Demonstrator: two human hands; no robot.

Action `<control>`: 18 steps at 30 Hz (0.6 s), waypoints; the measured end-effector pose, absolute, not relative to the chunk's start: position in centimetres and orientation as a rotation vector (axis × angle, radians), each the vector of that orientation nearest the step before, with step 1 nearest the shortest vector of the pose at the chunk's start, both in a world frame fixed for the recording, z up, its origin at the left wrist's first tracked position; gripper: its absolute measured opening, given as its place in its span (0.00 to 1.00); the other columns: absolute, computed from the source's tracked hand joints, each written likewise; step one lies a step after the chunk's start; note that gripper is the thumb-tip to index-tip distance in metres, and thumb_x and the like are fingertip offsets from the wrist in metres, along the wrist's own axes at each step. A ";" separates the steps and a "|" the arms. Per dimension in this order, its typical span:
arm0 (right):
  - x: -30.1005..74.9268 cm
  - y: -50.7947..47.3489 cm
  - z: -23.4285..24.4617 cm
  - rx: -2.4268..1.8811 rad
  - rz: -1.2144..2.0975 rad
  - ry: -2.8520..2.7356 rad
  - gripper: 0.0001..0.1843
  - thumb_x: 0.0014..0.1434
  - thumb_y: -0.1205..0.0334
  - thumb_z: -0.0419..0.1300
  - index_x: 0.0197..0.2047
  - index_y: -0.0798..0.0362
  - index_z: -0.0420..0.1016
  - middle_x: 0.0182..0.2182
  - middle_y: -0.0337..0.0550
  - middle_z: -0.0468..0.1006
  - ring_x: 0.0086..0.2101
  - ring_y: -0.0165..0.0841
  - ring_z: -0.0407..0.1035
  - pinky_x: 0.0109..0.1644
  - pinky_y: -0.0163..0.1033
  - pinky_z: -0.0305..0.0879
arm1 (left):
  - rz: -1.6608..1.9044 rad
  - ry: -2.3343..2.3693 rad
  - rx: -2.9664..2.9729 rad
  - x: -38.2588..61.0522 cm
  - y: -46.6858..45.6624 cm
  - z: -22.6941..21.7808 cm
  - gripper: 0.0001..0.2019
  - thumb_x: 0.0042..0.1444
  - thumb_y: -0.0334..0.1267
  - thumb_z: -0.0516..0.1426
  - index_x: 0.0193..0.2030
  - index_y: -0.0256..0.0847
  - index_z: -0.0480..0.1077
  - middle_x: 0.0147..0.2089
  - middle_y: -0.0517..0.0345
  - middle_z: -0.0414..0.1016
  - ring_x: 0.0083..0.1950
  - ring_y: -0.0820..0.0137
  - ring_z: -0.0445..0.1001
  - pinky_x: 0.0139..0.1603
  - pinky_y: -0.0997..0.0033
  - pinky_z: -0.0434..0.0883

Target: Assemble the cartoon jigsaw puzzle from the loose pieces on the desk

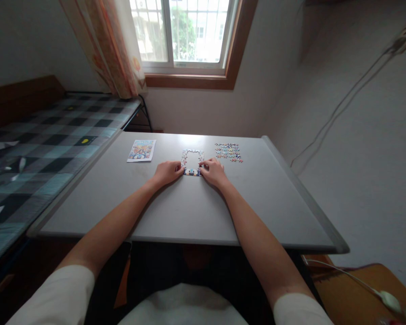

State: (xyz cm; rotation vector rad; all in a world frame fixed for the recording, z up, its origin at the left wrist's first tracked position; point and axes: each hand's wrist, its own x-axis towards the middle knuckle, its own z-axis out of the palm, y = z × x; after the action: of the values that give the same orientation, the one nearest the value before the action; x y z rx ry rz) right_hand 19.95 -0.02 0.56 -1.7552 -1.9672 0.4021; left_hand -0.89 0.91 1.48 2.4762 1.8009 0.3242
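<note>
A partly assembled jigsaw puzzle [191, 172] lies flat on the grey table, its border joined around a bare middle and its near strip filled with a blue-and-white picture. At its left edge, my left hand [169, 172] has curled fingers pressed against the lower corner. My right hand [214, 172] pinches the right edge, with thumb and forefinger close together; whether a separate piece is between them is too small to tell. Loose jigsaw pieces [228, 151] are spread in rough rows just beyond the right hand. A printed picture sheet [142, 150] rests to the left.
The grey table [189, 212] has raised rims at its left and right sides. A bed with a checked cover [98, 119] stands along the left, and a window [196, 36] is ahead. On the right, a cable [334, 113] hangs along the wall.
</note>
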 end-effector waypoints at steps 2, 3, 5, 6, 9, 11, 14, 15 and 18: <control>20.0 0.0 0.6 -1.756 0.406 -1.967 0.15 0.58 0.57 0.56 0.47 0.45 0.78 0.44 0.46 0.71 0.46 0.39 0.64 0.50 0.44 0.58 | 0.332 1.792 2.479 -0.9 0.9 1.5 0.17 0.59 0.50 0.50 0.34 0.43 0.74 0.33 0.54 0.79 0.33 0.66 0.73 0.29 0.71 0.56; 20.0 0.0 0.6 -1.755 0.407 -1.968 0.15 0.58 0.57 0.56 0.47 0.45 0.78 0.44 0.46 0.71 0.46 0.39 0.64 0.50 0.44 0.58 | 0.338 1.789 2.479 -0.9 1.0 1.4 0.17 0.59 0.50 0.50 0.34 0.43 0.74 0.33 0.54 0.79 0.33 0.65 0.73 0.29 0.71 0.56; 20.0 0.0 0.5 -1.751 0.405 -1.969 0.15 0.59 0.57 0.56 0.47 0.45 0.78 0.44 0.46 0.71 0.46 0.40 0.64 0.50 0.44 0.57 | 0.350 1.782 2.480 -1.0 1.0 1.3 0.17 0.59 0.50 0.50 0.34 0.43 0.74 0.32 0.54 0.78 0.32 0.65 0.73 0.29 0.71 0.56; 20.0 0.1 0.5 -1.748 0.403 -1.968 0.15 0.59 0.57 0.56 0.47 0.45 0.78 0.44 0.46 0.71 0.46 0.40 0.64 0.50 0.44 0.57 | 0.355 1.780 2.481 -1.0 1.0 1.3 0.17 0.59 0.50 0.50 0.34 0.44 0.75 0.32 0.54 0.78 0.32 0.65 0.73 0.29 0.71 0.56; 20.0 0.2 0.4 -1.748 0.401 -1.963 0.15 0.59 0.57 0.56 0.47 0.45 0.78 0.44 0.46 0.72 0.46 0.39 0.64 0.50 0.44 0.57 | 0.361 1.781 2.487 -1.0 1.1 1.1 0.17 0.59 0.50 0.50 0.34 0.44 0.74 0.32 0.54 0.78 0.32 0.65 0.72 0.29 0.71 0.56; 20.0 0.2 0.4 -1.751 0.405 -1.968 0.15 0.59 0.57 0.56 0.47 0.45 0.78 0.44 0.46 0.72 0.46 0.39 0.65 0.50 0.44 0.57 | 0.363 1.775 2.493 -1.1 1.1 1.0 0.17 0.59 0.50 0.50 0.33 0.44 0.74 0.32 0.54 0.78 0.32 0.66 0.72 0.28 0.71 0.55; 20.0 0.1 0.5 -1.750 0.403 -1.971 0.15 0.59 0.56 0.56 0.47 0.45 0.78 0.44 0.46 0.72 0.46 0.39 0.64 0.50 0.44 0.57 | 0.371 1.769 2.494 -1.1 1.2 1.0 0.17 0.59 0.50 0.50 0.33 0.43 0.74 0.32 0.54 0.78 0.32 0.65 0.72 0.28 0.71 0.54; 20.0 0.0 0.5 -1.747 0.403 -1.968 0.15 0.59 0.57 0.56 0.47 0.45 0.78 0.44 0.46 0.72 0.46 0.39 0.65 0.50 0.44 0.57 | 0.372 1.771 2.491 -1.1 1.2 1.0 0.17 0.59 0.50 0.50 0.33 0.43 0.74 0.32 0.54 0.78 0.32 0.65 0.72 0.28 0.70 0.54; 19.9 0.0 0.6 -1.745 0.406 -1.962 0.15 0.59 0.57 0.56 0.47 0.46 0.78 0.44 0.46 0.71 0.46 0.39 0.65 0.50 0.44 0.57 | 0.374 1.775 2.489 -1.0 1.1 1.1 0.17 0.58 0.50 0.50 0.32 0.43 0.74 0.32 0.54 0.78 0.31 0.65 0.72 0.27 0.70 0.54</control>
State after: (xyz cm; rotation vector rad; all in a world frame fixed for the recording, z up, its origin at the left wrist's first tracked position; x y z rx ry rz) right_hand 19.93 -0.03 0.62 -1.7454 -1.9624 0.4064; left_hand -1.03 1.13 1.12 2.4890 1.7748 0.3742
